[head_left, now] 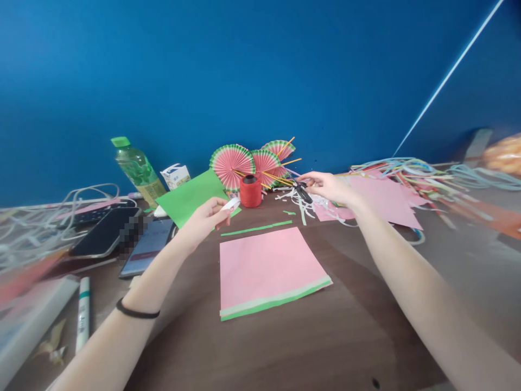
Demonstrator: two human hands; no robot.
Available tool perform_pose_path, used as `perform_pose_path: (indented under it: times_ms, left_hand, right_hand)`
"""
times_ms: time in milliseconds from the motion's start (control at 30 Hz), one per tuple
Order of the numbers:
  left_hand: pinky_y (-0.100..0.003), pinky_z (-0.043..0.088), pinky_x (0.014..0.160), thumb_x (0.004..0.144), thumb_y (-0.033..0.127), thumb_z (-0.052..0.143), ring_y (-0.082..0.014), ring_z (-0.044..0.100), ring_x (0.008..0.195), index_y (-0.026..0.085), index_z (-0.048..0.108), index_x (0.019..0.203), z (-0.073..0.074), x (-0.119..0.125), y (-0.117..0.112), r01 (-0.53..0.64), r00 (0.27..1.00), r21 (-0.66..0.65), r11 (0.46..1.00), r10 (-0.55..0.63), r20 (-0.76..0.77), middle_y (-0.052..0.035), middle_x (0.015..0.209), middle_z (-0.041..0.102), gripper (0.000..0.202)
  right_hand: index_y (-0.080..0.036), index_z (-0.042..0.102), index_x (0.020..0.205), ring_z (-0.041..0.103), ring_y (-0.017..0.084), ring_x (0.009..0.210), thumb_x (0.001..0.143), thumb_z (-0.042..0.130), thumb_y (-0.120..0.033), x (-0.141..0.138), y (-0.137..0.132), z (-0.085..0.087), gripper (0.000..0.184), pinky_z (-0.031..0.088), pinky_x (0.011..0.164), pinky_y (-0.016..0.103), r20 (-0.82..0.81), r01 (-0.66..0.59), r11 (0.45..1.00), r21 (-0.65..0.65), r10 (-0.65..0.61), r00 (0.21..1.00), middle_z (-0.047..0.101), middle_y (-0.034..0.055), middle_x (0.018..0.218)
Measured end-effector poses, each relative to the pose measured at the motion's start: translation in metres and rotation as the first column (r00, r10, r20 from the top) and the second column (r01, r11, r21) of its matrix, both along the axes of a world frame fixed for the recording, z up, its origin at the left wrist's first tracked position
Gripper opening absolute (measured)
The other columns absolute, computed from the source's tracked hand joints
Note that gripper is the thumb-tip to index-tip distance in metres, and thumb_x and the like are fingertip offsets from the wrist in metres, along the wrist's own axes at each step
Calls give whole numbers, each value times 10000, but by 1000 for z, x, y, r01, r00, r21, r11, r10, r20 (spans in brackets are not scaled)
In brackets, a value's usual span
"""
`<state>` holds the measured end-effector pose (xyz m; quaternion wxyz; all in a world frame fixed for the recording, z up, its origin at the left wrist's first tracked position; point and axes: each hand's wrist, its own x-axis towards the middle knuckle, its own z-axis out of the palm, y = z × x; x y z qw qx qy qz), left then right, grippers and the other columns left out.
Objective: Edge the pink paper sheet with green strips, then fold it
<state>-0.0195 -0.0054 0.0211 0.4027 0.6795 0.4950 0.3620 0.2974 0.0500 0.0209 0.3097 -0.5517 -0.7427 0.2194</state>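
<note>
The left hand [205, 217] pinches a white paper strip [231, 205] above the table, fingers closed on it. The pink sheet [264, 269] lies flat between the arms, untouched. The right hand [331, 187] grips a black tool [303, 194], probably scissors, over paper scraps [303, 212]. This looks like a trimming step. Strip and tool are well apart and would have to meet. Blur hides the blades.
</note>
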Motion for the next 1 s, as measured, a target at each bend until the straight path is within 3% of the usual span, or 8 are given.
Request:
perform_pose_path:
  times_ms: [200,300,400,567,733,833,900,1000]
  left_hand:
    - [-211,265,460,747,394,522,-85,406,457,192,498,931,3,6,-7,14,986,4,1000,-13,-163,31,635,587,275]
    - [-211,287,469,744,359,528,-81,414,445,195,499,936,5,8,-9,19,984,26,999,-14,-176,37,632,597,254]
    - [-212,315,487,738,342,534,-93,454,477,191,503,926,4,9,-9,29,984,43,999,-21,-179,35,617,596,244]
    - [-218,367,517,733,366,541,-123,533,572,181,508,975,1,7,-7,46,986,-6,999,-46,-163,7,677,636,306]
    - [-271,454,729,700,295,589,-175,584,886,167,453,1150,-2,2,-4,227,974,-83,970,-227,12,-80,1039,625,488]
    - [-322,447,827,709,280,577,-193,574,961,152,416,1218,-5,2,-3,304,952,-94,948,-300,60,-118,1162,563,548]
    - [-334,434,861,721,295,560,-207,559,1006,145,442,1208,-6,4,-3,293,956,-60,954,-291,34,-117,1179,557,523]
    - [-339,432,859,751,351,512,-229,554,1015,150,514,1147,-3,7,-6,219,972,25,975,-216,-92,-89,1140,594,444]
  right_hand:
    - [-137,579,993,434,83,563,712,456,-197,-27,-10,4,312,323,513,205,-374,-190,979,-75,149,915,565,32,760]
    - [-129,587,946,459,94,581,766,403,-235,-39,-13,4,278,332,506,200,-570,-384,902,-199,212,794,558,43,724]
    - [-124,591,927,476,99,592,795,390,-260,-46,-15,3,277,343,507,198,-647,-460,846,-268,196,737,546,40,696]
    - [-146,587,964,486,90,604,715,503,-192,-48,-14,-7,267,378,595,212,-558,-377,908,-182,221,800,525,-15,640]
    - [-183,599,1005,516,101,622,703,523,-212,-48,-11,-15,313,394,608,235,-489,-293,951,-103,208,847,597,-4,698]
    - [-168,638,901,522,103,617,689,561,-222,-50,-13,-14,232,401,591,235,-447,-170,984,-45,133,885,638,22,757]
    - [-148,636,874,532,110,624,696,567,-234,-52,-14,-12,210,388,543,228,-471,-142,989,-31,111,875,658,50,804]
    - [-137,609,977,566,127,673,715,559,-242,-54,-16,-8,287,372,495,219,-544,-221,972,-78,144,827,663,85,916]
